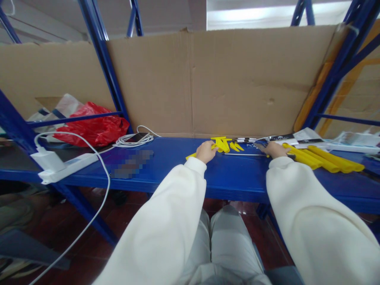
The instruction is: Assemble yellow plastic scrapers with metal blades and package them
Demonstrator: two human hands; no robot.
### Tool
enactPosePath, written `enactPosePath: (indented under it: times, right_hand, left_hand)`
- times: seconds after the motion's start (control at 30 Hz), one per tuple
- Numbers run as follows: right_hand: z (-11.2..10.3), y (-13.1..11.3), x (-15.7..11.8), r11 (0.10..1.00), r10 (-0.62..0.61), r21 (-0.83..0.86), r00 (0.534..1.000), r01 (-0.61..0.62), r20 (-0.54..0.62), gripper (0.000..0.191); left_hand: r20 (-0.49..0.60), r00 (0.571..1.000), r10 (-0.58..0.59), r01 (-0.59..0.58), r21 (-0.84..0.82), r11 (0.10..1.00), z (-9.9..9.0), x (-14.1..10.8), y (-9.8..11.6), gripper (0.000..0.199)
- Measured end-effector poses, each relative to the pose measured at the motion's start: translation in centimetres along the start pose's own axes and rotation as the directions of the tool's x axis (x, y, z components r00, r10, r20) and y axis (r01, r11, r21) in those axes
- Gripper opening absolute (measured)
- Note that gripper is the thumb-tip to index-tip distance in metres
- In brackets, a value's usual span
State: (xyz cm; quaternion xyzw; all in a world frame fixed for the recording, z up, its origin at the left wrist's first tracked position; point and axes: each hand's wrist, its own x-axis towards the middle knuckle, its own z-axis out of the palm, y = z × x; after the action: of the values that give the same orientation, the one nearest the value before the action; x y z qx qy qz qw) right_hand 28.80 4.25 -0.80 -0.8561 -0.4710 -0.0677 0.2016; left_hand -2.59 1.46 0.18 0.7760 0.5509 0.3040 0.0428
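My left hand (pixel 205 152) is closed around a thin yellow plastic piece (pixel 191 156), whose end sticks out on the left. Beside its fingertips lie flat yellow parts (pixel 222 145) and a few small pointed yellow pieces (pixel 236 147). My right hand (pixel 276 150) is closed on a metal-tipped tool (pixel 260 146); its kind is not clear, as the palm covers most of it. A thin straight rod (pixel 245 154) lies on the blue table between the hands. Right of my right hand are several yellow tubes (pixel 335 160).
Behind the blue table (pixel 166 158) stands a cardboard wall (pixel 231 79). At left are a white power strip (pixel 69 168) with a dangling cable, a red plastic bag (pixel 92 124) and a phone (pixel 138 137) on coiled cable. Plastic packets (pixel 297 137) lie at the back right. Blue posts (pixel 109 75) frame the space.
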Motion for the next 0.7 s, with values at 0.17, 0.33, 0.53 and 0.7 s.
enactPosePath:
  times: [0.17,0.33,0.53,0.7]
  right_hand:
    - [-0.97,-0.80,-0.49,0.994,0.108,0.005,0.983,-0.109,0.149,0.054]
    - [-0.89,-0.82,-0.61,0.995,0.104,-0.011,0.983,-0.104,0.149,0.053]
    - [-0.81,-0.96,-0.68,0.994,0.107,0.004,0.986,-0.109,0.127,0.065]
    - [-1.22,-1.04,-1.06,0.993,0.110,0.015,0.983,-0.113,0.150,0.060]
  left_hand:
    - [0.012,1.000,0.002,-0.002,0.000,1.000,-0.22,-0.10,0.12,0.026]
    - [0.007,1.000,0.003,-0.003,0.000,1.000,-0.18,-0.12,0.10,0.026]
    - [0.005,1.000,0.007,-0.007,-0.002,1.000,-0.10,-0.06,0.07,0.025]
    - [0.027,1.000,0.010,-0.010,0.016,1.000,-0.20,-0.09,0.10,0.027]
